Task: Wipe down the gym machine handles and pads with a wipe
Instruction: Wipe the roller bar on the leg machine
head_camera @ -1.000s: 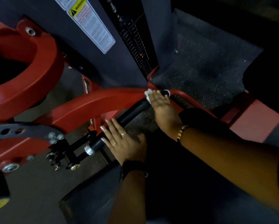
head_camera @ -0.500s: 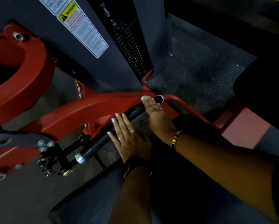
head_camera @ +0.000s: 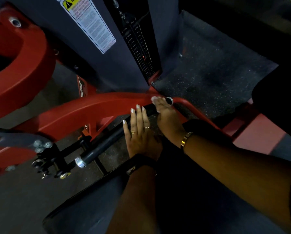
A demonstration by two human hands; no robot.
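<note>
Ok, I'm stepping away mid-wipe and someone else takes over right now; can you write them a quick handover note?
Left hand: open, flat on the middle of the black handle.
Right hand: pressing the white wipe onto the handle's far end, beside the silver cap.
Done: cannot tell how much is already wiped.
Left: likely the handle down to its near silver collar, then the grey pad.
</note>
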